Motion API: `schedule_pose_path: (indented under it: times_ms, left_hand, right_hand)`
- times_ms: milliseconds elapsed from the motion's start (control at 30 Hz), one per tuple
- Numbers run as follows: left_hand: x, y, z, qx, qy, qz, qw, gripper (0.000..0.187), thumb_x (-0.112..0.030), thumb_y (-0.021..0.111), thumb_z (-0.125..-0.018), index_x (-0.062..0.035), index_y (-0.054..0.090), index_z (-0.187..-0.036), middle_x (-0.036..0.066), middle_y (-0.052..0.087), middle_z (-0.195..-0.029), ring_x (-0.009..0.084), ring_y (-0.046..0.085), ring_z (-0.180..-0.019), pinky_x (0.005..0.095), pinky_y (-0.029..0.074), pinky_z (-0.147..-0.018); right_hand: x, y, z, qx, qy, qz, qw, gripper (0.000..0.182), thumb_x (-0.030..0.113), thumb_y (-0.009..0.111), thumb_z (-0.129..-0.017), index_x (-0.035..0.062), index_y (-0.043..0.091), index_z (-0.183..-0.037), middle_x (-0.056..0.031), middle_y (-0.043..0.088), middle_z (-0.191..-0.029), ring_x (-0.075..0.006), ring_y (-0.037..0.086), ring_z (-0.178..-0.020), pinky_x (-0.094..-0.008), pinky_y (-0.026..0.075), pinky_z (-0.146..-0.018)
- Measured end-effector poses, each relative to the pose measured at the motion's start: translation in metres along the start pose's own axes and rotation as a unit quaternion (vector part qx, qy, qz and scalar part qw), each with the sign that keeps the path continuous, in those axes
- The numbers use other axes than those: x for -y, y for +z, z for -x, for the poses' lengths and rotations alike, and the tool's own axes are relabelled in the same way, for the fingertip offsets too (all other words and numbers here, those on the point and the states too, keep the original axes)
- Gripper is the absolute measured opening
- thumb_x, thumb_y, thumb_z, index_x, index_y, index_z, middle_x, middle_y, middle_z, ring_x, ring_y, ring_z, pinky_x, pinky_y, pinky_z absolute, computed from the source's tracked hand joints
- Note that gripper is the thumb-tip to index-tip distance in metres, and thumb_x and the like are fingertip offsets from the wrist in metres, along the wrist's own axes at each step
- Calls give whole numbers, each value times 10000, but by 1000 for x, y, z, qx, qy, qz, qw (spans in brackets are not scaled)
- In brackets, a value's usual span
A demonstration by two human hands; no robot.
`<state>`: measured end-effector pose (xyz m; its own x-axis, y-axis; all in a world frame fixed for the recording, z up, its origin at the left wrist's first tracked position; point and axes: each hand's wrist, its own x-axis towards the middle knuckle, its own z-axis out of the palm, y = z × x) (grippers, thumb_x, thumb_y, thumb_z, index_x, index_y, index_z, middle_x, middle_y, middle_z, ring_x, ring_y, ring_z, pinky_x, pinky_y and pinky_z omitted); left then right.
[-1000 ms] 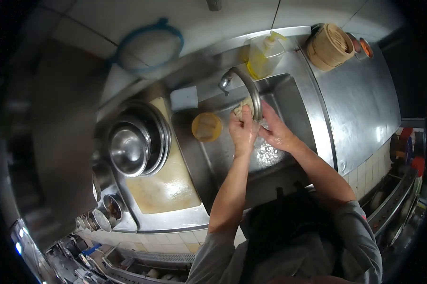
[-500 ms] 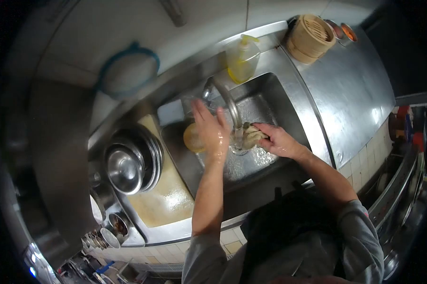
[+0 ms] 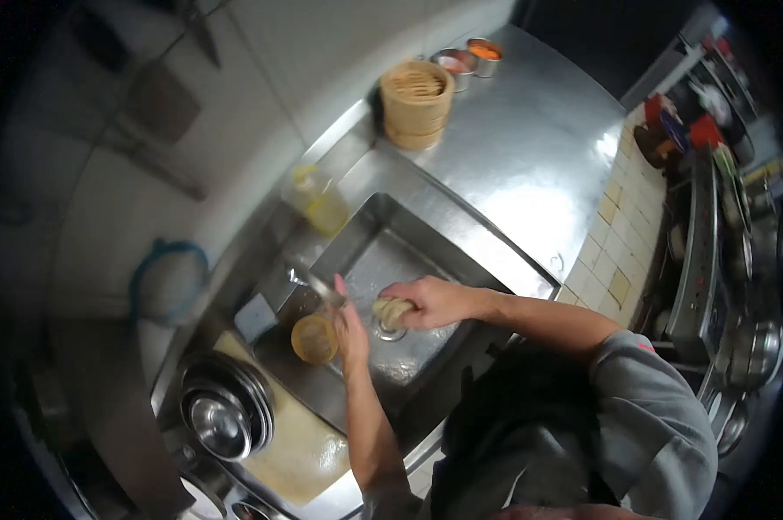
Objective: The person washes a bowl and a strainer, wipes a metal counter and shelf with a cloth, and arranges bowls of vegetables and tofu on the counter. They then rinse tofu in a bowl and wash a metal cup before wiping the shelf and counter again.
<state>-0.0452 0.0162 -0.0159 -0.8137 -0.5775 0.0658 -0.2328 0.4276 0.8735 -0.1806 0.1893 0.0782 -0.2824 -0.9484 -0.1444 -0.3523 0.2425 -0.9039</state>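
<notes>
My right hand (image 3: 435,303) is wrapped round a crumpled pale cloth (image 3: 392,309), held low over the steel sink (image 3: 383,208) close to its drain. My left hand (image 3: 351,329) is upright beside the tap spout (image 3: 322,289), fingers stretched out and holding nothing. Its fingertips overlap the spout's end in this view. Left of that hand, a round yellow bowl (image 3: 313,339) sits in the sink. The sink floor is wet and shiny.
A soap pump bottle (image 3: 320,204) stands behind the sink. Stacked steel bowls (image 3: 222,416) rest on a tan board (image 3: 292,464) at left. A bamboo steamer (image 3: 416,104) and two small tins (image 3: 484,57) stand on the steel counter (image 3: 530,173).
The view has turned right, so the counter shows more fully. My right hand has drawn the cloth away from the spout, where water was running on it. My left hand is now at the spout.
</notes>
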Motion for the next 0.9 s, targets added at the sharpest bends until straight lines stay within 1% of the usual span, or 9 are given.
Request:
schedule_pose_path:
  times_ms: [133, 267, 333, 433, 467, 600, 700, 800, 900]
  left_hand:
    - [12, 32, 49, 115, -20, 285, 951, 657, -524, 429, -1025, 29, 517, -1369, 183, 583, -1338, 310, 551, -1241, 429, 397, -1071]
    - [1, 23, 74, 144, -9, 191, 971, 503, -374, 638, -974, 29, 582, -1269, 152, 605, -1264, 281, 578, -1173, 421, 459, -996]
    - [15, 24, 83, 11, -227, 467, 855, 530, -210, 759, -895, -1, 541, -1330, 130, 589, -1307, 285, 572, -1189, 447, 452, -1030]
    - [-17, 23, 74, -85, -189, 626, 752, 570, -264, 704, -936, -44, 459, -1402, 152, 550, -1369, 297, 559, -1236, 475, 450, -1063]
    - [-39, 18, 65, -91, -158, 693, 697, 554, -304, 670, -963, -46, 451, -1402, 167, 543, -1389, 303, 547, -1271, 469, 452, -1069]
    - [-40, 29, 42, -149, -86, 559, 811, 499, -377, 626, -978, -45, 479, -1321, 168, 599, -1231, 300, 623, -1088, 467, 523, -937]
    - [-73, 34, 35, -171, -143, 466, 857, 488, -397, 606, -984, -37, 482, -1289, 150, 614, -1113, 275, 633, -944, 450, 539, -833]
    - [-111, 39, 49, -173, -205, 555, 788, 457, -386, 591, -997, -32, 491, -1268, 142, 614, -1080, 260, 626, -873, 446, 533, -790]
    - [-90, 42, 69, -102, -190, 547, 809, 504, -383, 568, -1008, -10, 451, -1327, 162, 585, -1182, 263, 621, -987, 421, 519, -873]
  right_hand:
    - [1, 3, 7, -41, -52, -67, 996, 526, 142, 655, -875, 31, 523, -1372, -168, 685, -1137, -237, 692, -950, -358, 547, -830]
    - [14, -15, 26, -46, -1, -188, 981, 530, 82, 615, -899, 38, 492, -1412, -114, 647, -1234, -157, 642, -1002, -314, 535, -862]
    - [6, -20, 37, -56, 5, -231, 971, 529, 63, 598, -909, 42, 481, -1425, -102, 635, -1249, -139, 629, -1016, -299, 534, -862]
    - [-22, -19, 51, -96, -29, -201, 974, 516, 54, 581, -931, 49, 466, -1433, -95, 598, -1271, -144, 626, -1026, -298, 566, -810]
    - [-19, -22, 58, -66, 63, -259, 962, 522, 114, 598, -952, 54, 443, -1447, -100, 578, -1291, -162, 626, -1044, -323, 582, -796]
    - [-38, 0, 72, 19, 266, -396, 879, 618, 343, 607, -1001, 67, 356, -1494, -120, 534, -1340, -229, 631, -1070, -399, 609, -775]
    - [-49, 28, 74, 72, 293, -448, 841, 769, 601, 471, -991, 62, 316, -1518, -139, 530, -1346, -269, 616, -1115, -443, 596, -830]
    - [-35, 33, 62, 101, 305, -500, 804, 867, 713, 358, -967, 45, 311, -1517, -143, 525, -1353, -275, 586, -1179, -489, 567, -909]
    - [-20, 32, 44, 44, 234, -563, 791, 798, 682, 366, -988, 56, 401, -1481, -121, 557, -1327, -222, 586, -1155, -451, 542, -927]
